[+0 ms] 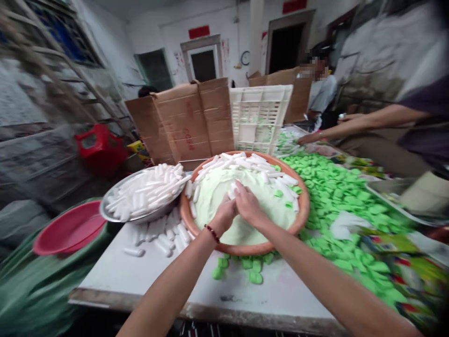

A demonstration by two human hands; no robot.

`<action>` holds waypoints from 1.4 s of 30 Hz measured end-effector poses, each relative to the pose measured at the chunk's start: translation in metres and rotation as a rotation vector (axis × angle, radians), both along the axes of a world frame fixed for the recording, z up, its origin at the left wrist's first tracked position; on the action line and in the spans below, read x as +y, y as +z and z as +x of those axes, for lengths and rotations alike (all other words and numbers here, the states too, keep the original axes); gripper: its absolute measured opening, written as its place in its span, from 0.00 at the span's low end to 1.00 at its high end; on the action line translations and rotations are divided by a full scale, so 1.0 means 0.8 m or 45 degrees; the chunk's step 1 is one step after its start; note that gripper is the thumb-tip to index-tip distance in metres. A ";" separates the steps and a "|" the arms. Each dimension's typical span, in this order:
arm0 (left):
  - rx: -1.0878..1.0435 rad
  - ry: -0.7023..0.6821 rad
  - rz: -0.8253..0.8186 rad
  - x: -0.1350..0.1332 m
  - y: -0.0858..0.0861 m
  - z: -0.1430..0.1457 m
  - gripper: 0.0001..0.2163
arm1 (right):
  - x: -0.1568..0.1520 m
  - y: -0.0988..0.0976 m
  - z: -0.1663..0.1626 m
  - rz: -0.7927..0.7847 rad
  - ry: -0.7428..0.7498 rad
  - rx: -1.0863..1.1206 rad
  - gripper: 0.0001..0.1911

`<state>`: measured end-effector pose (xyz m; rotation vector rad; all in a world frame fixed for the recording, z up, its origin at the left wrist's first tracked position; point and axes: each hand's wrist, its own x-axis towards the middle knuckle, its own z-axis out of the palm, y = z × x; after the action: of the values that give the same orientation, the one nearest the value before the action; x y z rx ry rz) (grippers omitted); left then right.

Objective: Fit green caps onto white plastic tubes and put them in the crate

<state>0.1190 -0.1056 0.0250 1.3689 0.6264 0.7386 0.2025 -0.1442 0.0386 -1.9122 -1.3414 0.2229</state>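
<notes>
My left hand point(226, 214) and my right hand point(246, 202) meet over an orange-brown basin point(304, 206) holding a heap of pale green powder point(219, 189). Both are closed, their fingers around a small white plastic tube point(232, 189), mostly hidden. White tubes point(242, 161) lie along the basin's far and right rim, with a few bright green caps point(278, 193) among them. To the left, a metal bowl point(140, 218) is piled with more white tubes point(150, 189). Loose green caps point(326, 187) spread in a large heap on the right.
The white table point(140, 276) has loose tubes beside the bowl. Behind the basin stand a cardboard sheet point(189, 121) and a white plastic crate point(257, 117). A pink basin point(70, 227) is at left. At right, a co-worker's arm point(368, 122) reaches toward the heap, near colourful packets point(410, 276).
</notes>
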 end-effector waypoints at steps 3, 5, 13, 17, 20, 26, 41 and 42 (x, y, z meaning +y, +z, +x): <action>-0.125 -0.004 -0.038 0.000 -0.004 0.009 0.16 | -0.002 -0.011 -0.010 0.032 -0.006 0.063 0.30; -0.188 0.011 -0.055 0.001 -0.002 0.014 0.14 | -0.005 -0.012 -0.011 0.032 0.008 0.117 0.33; -0.233 0.153 -0.161 -0.010 -0.006 0.019 0.09 | -0.003 0.015 0.028 0.068 0.063 0.225 0.34; -0.095 0.160 -0.057 -0.028 -0.009 0.016 0.08 | 0.006 0.019 0.025 0.016 0.145 0.199 0.35; -0.042 0.181 -0.003 -0.035 -0.006 0.004 0.08 | -0.020 0.021 0.026 0.019 0.186 0.098 0.29; -0.043 0.197 0.143 -0.060 0.031 -0.021 0.09 | -0.163 0.011 0.135 -0.119 -0.117 -0.214 0.18; -0.026 -0.159 -0.118 -0.252 -0.076 0.021 0.06 | -0.240 -0.086 0.211 -0.586 -0.034 -0.807 0.14; -0.029 -0.162 -0.131 -0.251 -0.075 0.019 0.07 | -0.242 -0.089 0.211 -0.565 -0.023 -0.807 0.15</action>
<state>0.1341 -0.3061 -0.0349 1.2912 0.5469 0.6114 0.3714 -0.3377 -0.0328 -2.4955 -1.7907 -0.1240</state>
